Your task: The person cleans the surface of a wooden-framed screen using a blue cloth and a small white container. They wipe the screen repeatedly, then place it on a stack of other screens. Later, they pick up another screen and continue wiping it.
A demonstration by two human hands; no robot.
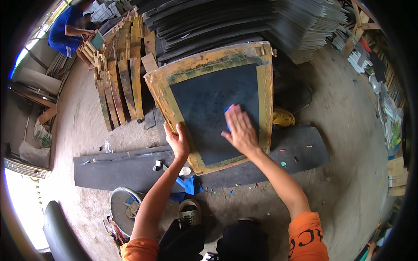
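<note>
A wooden screen-printing frame (264, 93) with taped, paint-stained borders leans up in front of me. Dark mesh (209, 100) fills its middle. My left hand (177, 142) grips the frame's lower left edge, thumb up along the border and the fingers partly hidden. Pressed flat on the right half of the mesh is my right hand (242, 132), slightly blurred. Blue edges of a cloth or pad (227, 109) show from under its fingers; most of that piece is covered by the hand.
Stacked dark sheets (209, 26) rise behind the frame. More wooden frames (124, 74) lean at the left, near a person in blue (65, 30). A black mat (117, 169) lies below, with a blue cloth (189, 185) and small scraps. A bucket (124, 209) stands beside my left arm.
</note>
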